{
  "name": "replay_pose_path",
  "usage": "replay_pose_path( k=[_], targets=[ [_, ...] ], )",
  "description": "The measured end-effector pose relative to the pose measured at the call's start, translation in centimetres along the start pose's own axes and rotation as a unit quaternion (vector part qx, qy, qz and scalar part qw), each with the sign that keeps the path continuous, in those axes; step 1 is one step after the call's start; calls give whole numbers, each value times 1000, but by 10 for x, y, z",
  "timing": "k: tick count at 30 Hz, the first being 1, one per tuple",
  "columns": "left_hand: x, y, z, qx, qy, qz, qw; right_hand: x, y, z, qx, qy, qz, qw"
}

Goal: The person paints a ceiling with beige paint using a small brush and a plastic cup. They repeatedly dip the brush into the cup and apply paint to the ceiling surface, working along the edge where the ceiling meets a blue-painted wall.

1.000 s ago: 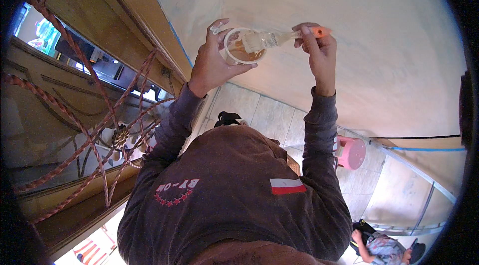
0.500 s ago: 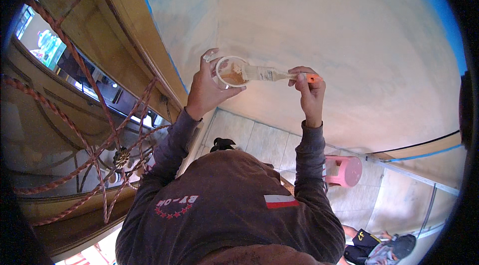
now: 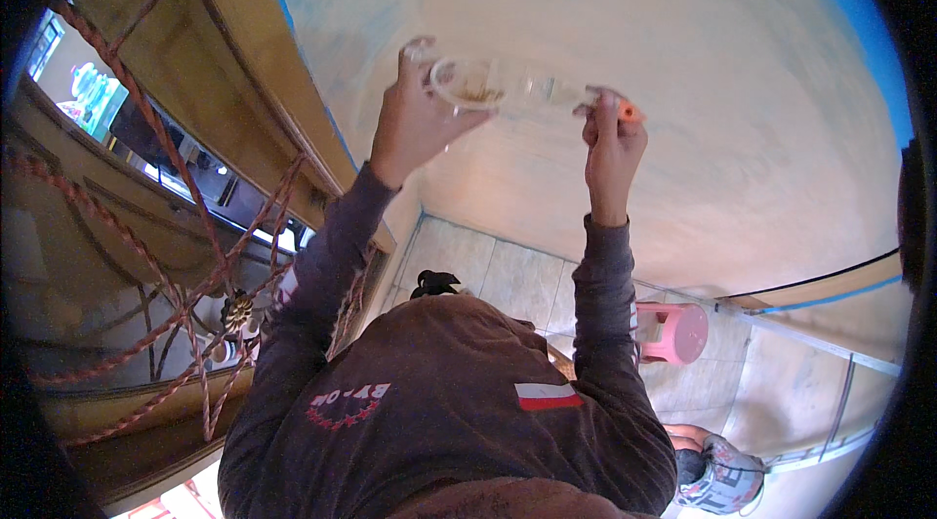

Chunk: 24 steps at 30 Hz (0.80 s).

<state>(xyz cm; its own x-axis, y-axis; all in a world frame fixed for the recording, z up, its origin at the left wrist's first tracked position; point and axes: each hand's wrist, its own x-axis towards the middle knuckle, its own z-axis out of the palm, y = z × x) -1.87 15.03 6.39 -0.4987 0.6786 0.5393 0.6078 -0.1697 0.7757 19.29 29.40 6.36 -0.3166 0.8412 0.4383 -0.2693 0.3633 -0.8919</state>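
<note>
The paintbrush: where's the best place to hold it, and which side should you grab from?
Probably by the narrow handle, coming from the right, as the right hand does. The paintbrush lies nearly sideways: its orange handle end points right, while the other end, blurred, is at the cup in the left hand. A finger-and-thumb pinch should suit it.

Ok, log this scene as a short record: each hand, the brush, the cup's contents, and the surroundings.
Left hand: holding a round, translucent cup
Cup contents: brownish, blurred
Right hand: holding a flat paintbrush by its orange-ended handle
Brush direction: bristles toward the cup; contact too blurred to tell
Beyond hands: pale wall with blue along its edges
Right side: pink stool on a tiled floor
Lower right: another person, partly visible
Left side: twisted brown strands
</note>
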Motion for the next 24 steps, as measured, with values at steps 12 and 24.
replay_pose_path(
  k=[12, 24],
  targets=[
    [99, 23, 5, 81, 51, 67, 993, 64, -25, 48, 185, 68, -29, 980],
    [182, 75, 9, 49, 74, 122, 989, 194, -28, 57, 219, 59, -186, 956]
  ],
)
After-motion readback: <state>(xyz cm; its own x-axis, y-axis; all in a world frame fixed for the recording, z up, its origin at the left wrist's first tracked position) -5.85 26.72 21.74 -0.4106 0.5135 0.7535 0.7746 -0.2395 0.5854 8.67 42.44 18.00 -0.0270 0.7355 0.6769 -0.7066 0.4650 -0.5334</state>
